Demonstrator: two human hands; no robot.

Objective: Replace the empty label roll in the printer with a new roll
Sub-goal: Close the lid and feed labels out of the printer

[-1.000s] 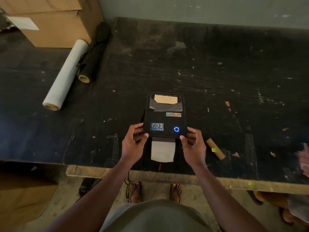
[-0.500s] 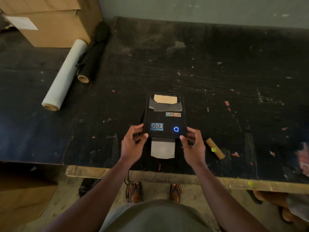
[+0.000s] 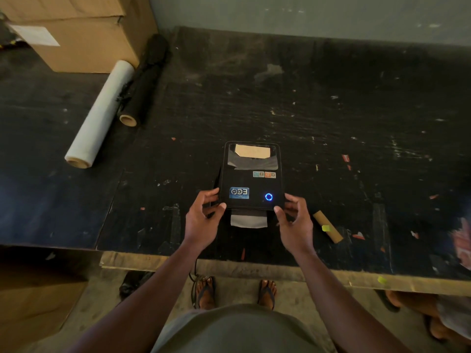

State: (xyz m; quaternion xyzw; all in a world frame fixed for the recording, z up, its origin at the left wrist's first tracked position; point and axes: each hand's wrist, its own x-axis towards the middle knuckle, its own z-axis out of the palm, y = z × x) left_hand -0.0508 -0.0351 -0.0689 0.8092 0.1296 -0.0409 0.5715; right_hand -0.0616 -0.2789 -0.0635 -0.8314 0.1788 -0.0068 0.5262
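A black label printer with a lit blue ring button sits on the dark table, its lid down. Through the lid's window a tan and white roll shows. A short white label strip sticks out of the front slot. My left hand grips the printer's front left corner, thumb on the front edge. At the front right corner, my right hand grips the same way. An empty brown cardboard core with a yellow tag lies just right of my right hand.
A white film roll and a black roll lie at the far left, by a cardboard box. The table's wooden front edge runs just below my wrists. Another person's legs show at the lower right.
The label strip sticking out of the front slot has become shorter. Both hands stay on the printer's front corners, barely moved.
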